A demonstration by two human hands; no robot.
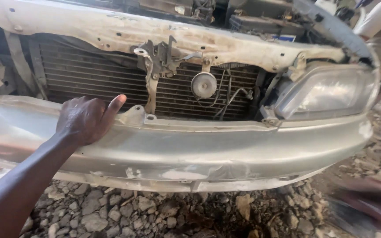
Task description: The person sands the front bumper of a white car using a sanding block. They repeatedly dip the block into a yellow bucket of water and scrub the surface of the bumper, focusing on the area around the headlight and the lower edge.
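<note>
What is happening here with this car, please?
A person stands at the front of a car with the grille removed. Their left hand rests flat on the top edge of the silver front bumper, beside the exposed radiator. The right hand is low at the right, blurred, so what it holds cannot be told. The hood latch, a round horn and the headlight are in place. Loose stones lie below.

daylight falls on rough ground of grey stones (124, 211) and dirt outdoors.
</note>
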